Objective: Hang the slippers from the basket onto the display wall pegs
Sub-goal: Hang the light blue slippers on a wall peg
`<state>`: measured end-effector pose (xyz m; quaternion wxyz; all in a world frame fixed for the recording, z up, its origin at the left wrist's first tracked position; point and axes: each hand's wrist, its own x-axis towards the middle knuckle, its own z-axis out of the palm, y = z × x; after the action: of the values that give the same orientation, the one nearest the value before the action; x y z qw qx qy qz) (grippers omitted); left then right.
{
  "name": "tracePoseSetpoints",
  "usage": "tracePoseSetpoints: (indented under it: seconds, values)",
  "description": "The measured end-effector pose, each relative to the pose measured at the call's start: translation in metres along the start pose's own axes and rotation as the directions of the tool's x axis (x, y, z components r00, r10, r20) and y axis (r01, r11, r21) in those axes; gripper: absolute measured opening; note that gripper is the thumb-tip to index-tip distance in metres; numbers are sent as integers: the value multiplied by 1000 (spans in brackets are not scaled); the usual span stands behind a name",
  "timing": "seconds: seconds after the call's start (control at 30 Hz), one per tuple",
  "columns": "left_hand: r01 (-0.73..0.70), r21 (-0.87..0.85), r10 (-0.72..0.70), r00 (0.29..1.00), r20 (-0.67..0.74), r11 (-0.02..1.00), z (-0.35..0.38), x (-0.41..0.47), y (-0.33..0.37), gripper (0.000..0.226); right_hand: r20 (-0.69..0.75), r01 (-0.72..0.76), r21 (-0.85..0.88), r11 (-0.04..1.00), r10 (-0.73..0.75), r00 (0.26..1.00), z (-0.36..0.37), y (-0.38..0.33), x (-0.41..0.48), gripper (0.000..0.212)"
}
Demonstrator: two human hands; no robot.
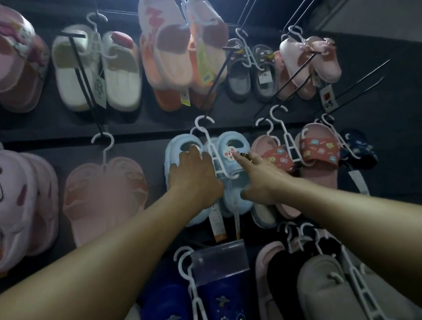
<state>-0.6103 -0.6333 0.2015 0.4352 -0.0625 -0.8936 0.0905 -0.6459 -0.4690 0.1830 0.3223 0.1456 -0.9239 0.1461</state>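
**Blue pair on peg: seating check**

Left hand (pixel 193 178): fingers curled over the strap edge of the left shoe of the light-blue slippers (pixel 175 162), gripping it. Right hand (pixel 258 177): forefinger laid straight along the right shoe up to its small charm (pixel 230 154), thumb spread against the shoe's lower side. It presses rather than clasps, and the other fingers are not readable.

The pair sits between the hands on a white ladder-shaped hanger (pixel 216 159). Its hook (pixel 203 123), above the hands, appears looped over a thin black peg (pixel 215 91).

Judgement: hanging is nearly done. To finish well, steady both shoes level, confirm the hook is fully over the rod, then let go gently so the pair does not swing.

Materials: the slippers are puffy, rounded moulded foam with a matte surface. The hanger is rigid thin plastic. Paper tags (pixel 217 221) dangle below the hands.

Left of the left hand hang pale pink slides (pixel 105 191). Right of the right hand are red-strapped slides (pixel 317 150). The basket is not in view.
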Motion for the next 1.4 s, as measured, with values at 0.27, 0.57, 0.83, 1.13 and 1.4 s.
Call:
tracePoseSetpoints:
  seconds: [0.27,0.57,0.83,1.13,1.4]
  values:
    - [-170,11,171,984,-56,985,-30,-84,42,67,23,-111,-38,993,112,993,-13,11,-114,81]
    - [-457,-55,461,882,100,888,6,-279,147,77,34,-260,-6,966,260,965,44,30,-329,61]
    - [-384,-439,571,679,461,812,113,-514,228,74,288,-536,-72,841,532,796,143,85,-563,65]
    - [-201,-515,551,362,752,833,188,-675,263,80,531,-834,-28,552,715,455,244,87,-750,61]
    - [324,-501,454,214,865,803,259,-729,258,71,670,-947,29,319,697,255,312,68,-803,52]
